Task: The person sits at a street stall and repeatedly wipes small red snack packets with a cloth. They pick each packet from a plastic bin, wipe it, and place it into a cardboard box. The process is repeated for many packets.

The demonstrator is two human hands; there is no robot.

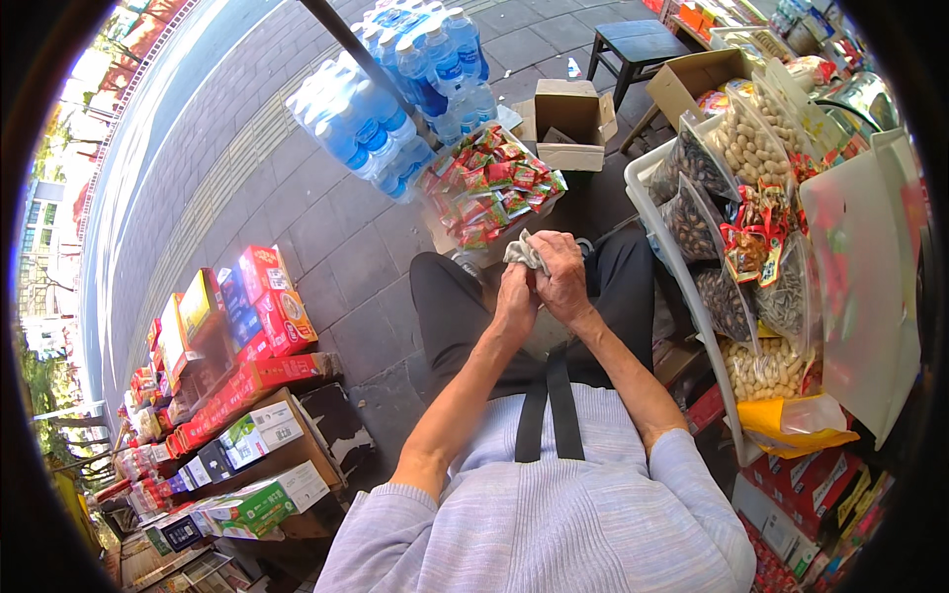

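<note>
Both hands meet over my lap around a crumpled pale grey cloth. My right hand is closed over the cloth's near side, with its fingers curled on top. Close beside it, my left hand is pressed up against the cloth from below; its fingertips are partly hidden, so its exact grip is unclear. Just beyond the hands stands a clear plastic tub heaped with small red and green snack packets.
Shrink-wrapped water bottles stand ahead beside a dark pole. An open cardboard box and a blue-topped stool lie beyond. At right, a white bin holds bagged peanuts and seeds. Stacked cartons line the left.
</note>
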